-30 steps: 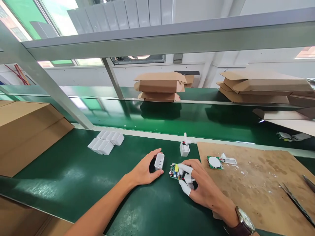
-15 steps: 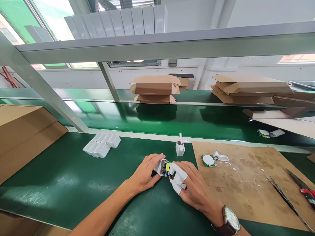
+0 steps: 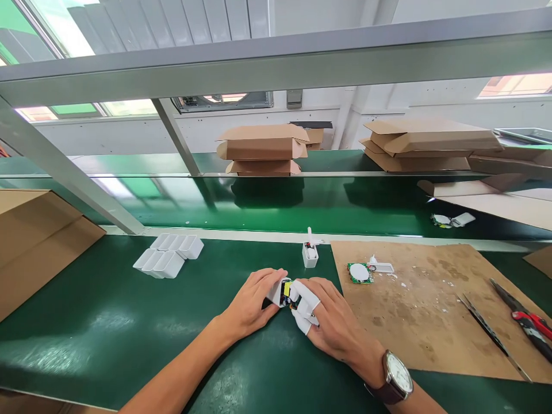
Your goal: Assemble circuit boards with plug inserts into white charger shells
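Observation:
My left hand (image 3: 255,298) is closed around a small white plastic housing (image 3: 275,293), its open end turned to the right. With white finger cots on its fingertips, my right hand (image 3: 330,313) grips a circuit board (image 3: 288,291) that carries a yellow component. The board sits partly inside the housing's mouth; how deep it goes is hidden. Just beyond my hands stands another white housing (image 3: 310,256) with parts sticking out of its top. A green board with a round white disc (image 3: 359,272) lies to the right, wired to a white cover (image 3: 382,267).
Several white housings (image 3: 166,261) stand grouped at the left. Tweezers (image 3: 491,332) and red-and-black scissors (image 3: 524,316) rest on a stained brown cardboard sheet (image 3: 388,322). A green conveyor belt (image 3: 267,215) runs behind, with cardboard boxes (image 3: 263,146) beyond and a large carton (image 3: 47,247) at left.
The circuit board appears further inside the housing, my right hand having come nearer to my left. The whole view has shifted slightly; a board on the belt has moved left.

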Tool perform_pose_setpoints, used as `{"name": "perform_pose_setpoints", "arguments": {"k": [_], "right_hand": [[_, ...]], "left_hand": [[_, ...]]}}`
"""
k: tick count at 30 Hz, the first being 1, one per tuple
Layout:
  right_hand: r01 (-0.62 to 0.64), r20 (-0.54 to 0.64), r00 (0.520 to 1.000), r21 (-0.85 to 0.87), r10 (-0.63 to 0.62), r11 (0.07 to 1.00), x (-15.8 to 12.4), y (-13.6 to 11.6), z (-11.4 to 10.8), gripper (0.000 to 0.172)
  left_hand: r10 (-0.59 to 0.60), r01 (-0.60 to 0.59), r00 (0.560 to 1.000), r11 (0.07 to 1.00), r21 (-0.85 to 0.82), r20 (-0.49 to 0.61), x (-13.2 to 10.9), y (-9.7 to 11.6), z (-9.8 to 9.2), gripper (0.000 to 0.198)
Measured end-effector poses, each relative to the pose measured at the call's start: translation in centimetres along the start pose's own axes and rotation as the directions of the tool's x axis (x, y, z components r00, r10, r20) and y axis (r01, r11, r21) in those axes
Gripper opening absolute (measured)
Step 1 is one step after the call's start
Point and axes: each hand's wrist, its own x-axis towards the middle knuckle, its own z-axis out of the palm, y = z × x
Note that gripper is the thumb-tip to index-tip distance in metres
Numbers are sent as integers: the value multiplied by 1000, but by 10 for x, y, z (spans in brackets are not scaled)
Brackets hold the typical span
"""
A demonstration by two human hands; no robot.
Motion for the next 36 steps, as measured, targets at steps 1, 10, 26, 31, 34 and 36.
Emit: {"name": "perform_pose_setpoints", "arguments": {"k": [1, 10, 26, 31, 34, 36], "right_hand": [[-6, 6, 1000, 0, 6, 1000, 1, -1, -1, 60], [-15, -30, 999, 14, 15, 1000, -1, 3, 5, 59], [-26, -21, 999, 144, 29, 989, 3, 1, 10, 61], [-79, -105, 990, 163, 97, 983, 3, 0, 11, 60], [-59, -146, 986, 158, 83, 986, 3, 1, 7, 60], [-29, -149, 987, 153, 52, 988, 4, 2, 5, 60]], "left_hand": [[3, -3, 1000, 1000, 2, -1, 0, 0, 0, 66], [72, -72, 996, 997, -2, -57, 3, -2, 0, 69], [67, -69, 998, 994, -81, -20, 3, -3, 6, 72], [39, -43, 998, 997, -71, -58, 3, -8, 5, 73], [31, -37, 996, 997, -72, -88, 2, -10, 3, 73], [25, -33, 995, 997, -77, -93, 2, -11, 2, 73]]}}
